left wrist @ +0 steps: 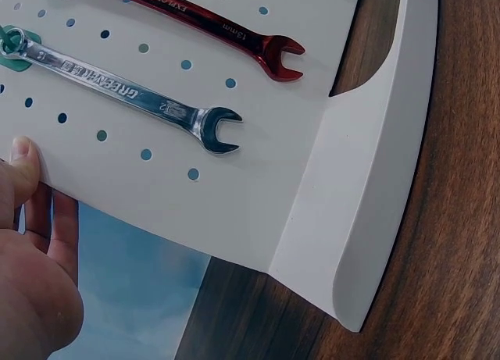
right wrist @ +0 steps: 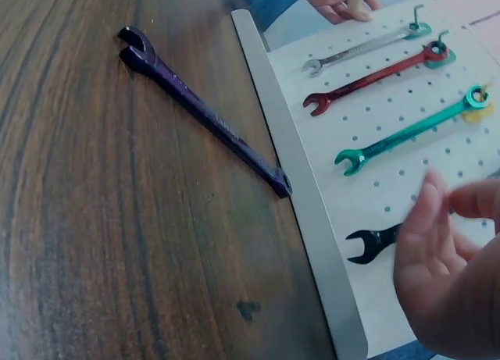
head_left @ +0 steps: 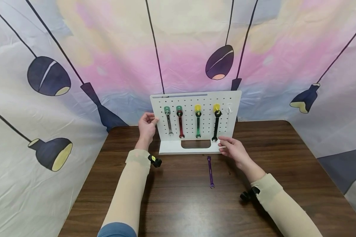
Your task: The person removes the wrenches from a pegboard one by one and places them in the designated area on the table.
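My left hand (head_left: 147, 127) pinches the left edge of a white pegboard stand (left wrist: 258, 169), thumb in front and fingers behind. On the board's hooks hang a silver combination wrench (left wrist: 117, 87), a red wrench (left wrist: 203, 24), a green wrench (right wrist: 414, 131) and a black wrench (head_left: 216, 126). Just below the black wrench's open end is my right hand (head_left: 233, 150), fingers loosely bent and holding nothing; in the right wrist view it hides most of that wrench. A purple wrench (head_left: 210, 172) lies on the table in front of the stand, one end close to its base.
At the board's right side is a bare white hook (head_left: 229, 108). Green and yellow hook bases carry the hung wrenches. The stand is on a dark wooden table (head_left: 178, 204), with a printed cloth (head_left: 184, 49) hanging behind it.
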Demonstrator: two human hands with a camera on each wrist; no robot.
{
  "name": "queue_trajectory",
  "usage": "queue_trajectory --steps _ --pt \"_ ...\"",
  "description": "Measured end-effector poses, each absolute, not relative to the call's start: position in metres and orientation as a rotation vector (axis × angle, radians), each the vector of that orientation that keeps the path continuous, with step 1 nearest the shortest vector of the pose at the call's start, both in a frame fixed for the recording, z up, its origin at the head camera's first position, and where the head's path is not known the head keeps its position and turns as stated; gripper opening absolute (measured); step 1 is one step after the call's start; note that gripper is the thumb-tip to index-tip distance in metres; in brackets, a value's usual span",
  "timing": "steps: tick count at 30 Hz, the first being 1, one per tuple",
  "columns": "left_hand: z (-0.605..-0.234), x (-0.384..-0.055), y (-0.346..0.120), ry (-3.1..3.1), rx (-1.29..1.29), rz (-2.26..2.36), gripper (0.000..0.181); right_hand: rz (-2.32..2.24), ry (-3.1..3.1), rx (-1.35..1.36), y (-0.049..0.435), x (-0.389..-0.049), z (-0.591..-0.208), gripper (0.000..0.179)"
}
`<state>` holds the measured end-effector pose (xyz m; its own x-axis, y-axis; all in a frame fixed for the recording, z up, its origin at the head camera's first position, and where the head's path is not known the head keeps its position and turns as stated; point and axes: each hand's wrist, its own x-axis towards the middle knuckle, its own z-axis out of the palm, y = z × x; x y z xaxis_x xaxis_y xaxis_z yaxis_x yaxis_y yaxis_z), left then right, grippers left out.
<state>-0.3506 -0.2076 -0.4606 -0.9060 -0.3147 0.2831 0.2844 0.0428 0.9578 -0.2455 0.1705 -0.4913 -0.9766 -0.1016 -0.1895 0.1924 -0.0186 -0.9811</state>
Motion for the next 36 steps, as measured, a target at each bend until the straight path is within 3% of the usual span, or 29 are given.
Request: queue_trajectory --steps 16,36 --pt "-0.462 -0.351 -0.208 -1.913 0.019 -1.906 0.021 -2.150 2.639 -0.071 0.155 -0.265 -0.494 0.040" --pt "-0.463 -0.353 -0.207 -1.910 -0.005 -1.898 0.022 -2.341 2.571 -0.085 0.145 -0.294 -0.499 0.041"
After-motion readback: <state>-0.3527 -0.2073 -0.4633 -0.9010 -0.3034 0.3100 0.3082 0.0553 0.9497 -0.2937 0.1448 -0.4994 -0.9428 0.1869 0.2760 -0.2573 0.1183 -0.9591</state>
